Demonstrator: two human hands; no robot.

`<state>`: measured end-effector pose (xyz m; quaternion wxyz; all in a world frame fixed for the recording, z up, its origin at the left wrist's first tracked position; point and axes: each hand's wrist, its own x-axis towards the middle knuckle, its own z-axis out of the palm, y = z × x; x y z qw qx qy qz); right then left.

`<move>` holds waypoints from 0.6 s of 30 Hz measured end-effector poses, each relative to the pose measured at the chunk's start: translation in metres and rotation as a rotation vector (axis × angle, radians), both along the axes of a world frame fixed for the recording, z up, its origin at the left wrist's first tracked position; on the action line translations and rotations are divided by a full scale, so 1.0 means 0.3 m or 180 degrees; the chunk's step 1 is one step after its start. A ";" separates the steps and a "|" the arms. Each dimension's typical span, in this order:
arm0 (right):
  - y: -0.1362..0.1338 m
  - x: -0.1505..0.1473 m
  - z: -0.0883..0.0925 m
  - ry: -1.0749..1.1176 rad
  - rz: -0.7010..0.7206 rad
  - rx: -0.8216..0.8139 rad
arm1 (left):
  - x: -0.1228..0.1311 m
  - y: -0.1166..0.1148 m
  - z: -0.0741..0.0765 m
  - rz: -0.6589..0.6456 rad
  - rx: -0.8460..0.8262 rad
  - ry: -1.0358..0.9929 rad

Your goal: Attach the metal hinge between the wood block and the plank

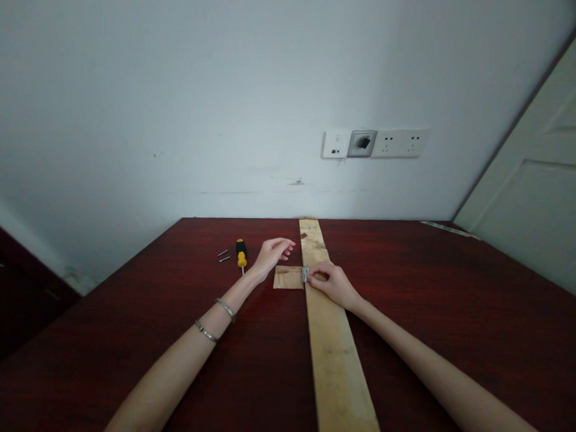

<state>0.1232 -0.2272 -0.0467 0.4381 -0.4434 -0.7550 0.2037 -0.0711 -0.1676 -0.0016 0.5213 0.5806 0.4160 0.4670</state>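
A long pale wooden plank [337, 360] runs away from me across the dark red table. Against its left edge lies a small flat wooden piece [287, 278]. A small metal hinge [306, 274] sits where the two meet. My right hand [335, 285] rests over the plank, thumb and forefinger pinched at the hinge. Just beyond the small piece, my left hand [272, 253] hovers with loosely bent fingers and nothing visible in it. To its left lie a yellow-and-black screwdriver [242, 254], its shaft pointing toward me, and two small metal screws [224, 259].
The reddish-brown tabletop [415, 287] reaches a white wall [245, 103] at the back. Wall sockets [399, 143] are mounted above the table. A thin pale strip [448, 229] lies by the back right edge, near a white panelled door [545, 192].
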 end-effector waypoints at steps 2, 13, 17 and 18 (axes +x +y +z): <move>0.000 0.000 0.000 -0.0027 0.0001 0.0019 | -0.001 0.000 0.000 -0.0001 0.0001 -0.0012; -0.002 0.002 0.002 -0.0113 0.0012 0.0064 | -0.002 -0.007 0.003 0.0001 -0.0014 -0.0020; -0.002 0.002 0.004 -0.0095 0.0041 0.0058 | -0.005 -0.009 0.001 -0.0018 -0.0009 -0.0015; -0.002 0.002 0.005 -0.0086 0.0045 0.0056 | -0.006 -0.010 0.001 -0.0024 -0.0009 -0.0020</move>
